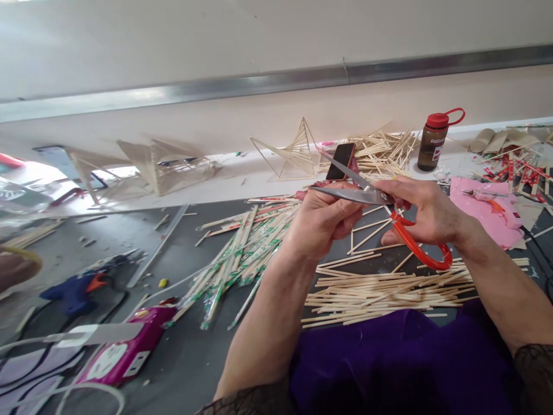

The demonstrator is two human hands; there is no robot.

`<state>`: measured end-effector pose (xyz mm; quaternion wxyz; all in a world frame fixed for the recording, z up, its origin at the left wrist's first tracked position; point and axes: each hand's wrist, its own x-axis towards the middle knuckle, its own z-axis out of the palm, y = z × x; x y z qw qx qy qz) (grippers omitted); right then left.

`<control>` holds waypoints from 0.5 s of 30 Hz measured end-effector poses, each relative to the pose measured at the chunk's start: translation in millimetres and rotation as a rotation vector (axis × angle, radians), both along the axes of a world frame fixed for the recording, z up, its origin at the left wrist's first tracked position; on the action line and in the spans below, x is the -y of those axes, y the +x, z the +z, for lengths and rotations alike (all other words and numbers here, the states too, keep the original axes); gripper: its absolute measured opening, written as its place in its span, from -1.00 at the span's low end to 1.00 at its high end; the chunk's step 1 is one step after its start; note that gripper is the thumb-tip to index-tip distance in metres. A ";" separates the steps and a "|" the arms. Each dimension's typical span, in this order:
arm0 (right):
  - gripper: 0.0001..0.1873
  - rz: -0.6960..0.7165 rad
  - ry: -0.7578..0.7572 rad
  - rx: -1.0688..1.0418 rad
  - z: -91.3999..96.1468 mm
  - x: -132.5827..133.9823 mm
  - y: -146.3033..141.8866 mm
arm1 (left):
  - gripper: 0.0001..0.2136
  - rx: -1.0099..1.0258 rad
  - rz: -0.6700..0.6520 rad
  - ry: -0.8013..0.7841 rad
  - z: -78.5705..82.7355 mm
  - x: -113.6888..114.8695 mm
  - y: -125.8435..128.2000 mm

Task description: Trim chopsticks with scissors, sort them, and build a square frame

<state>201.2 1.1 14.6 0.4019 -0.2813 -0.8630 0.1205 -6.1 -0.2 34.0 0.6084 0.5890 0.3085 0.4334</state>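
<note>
My right hand grips scissors by their orange-red handles, with the blades parted and pointing left. My left hand is closed right at the blades, its fingers curled. A pale stub, like the end of a wooden stick, shows between the blades; whatever else the left fingers hold is hidden. Below both hands, many thin wooden sticks lie in a loose layer on the dark table. Left of my left forearm are chopsticks in green-and-white wrappers.
Stick frames stand by the wall near a phone, a stick pile and a bottle. A blue glue gun and magenta power strip with cables lie left. Another person's blurred hand enters at left.
</note>
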 end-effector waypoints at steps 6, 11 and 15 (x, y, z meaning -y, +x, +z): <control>-0.43 -0.151 -0.183 -0.069 -1.0 -1.4 -4.4 | -0.70 -0.005 0.166 0.057 -0.4 0.3 -1.9; -0.43 -0.269 -0.191 -0.060 1.3 -1.3 -6.9 | -0.71 0.007 0.244 0.104 0.4 -1.3 -4.2; -0.46 -0.347 -0.184 -0.122 4.9 -0.3 -2.7 | -0.74 0.047 0.261 0.116 0.2 -3.9 -5.4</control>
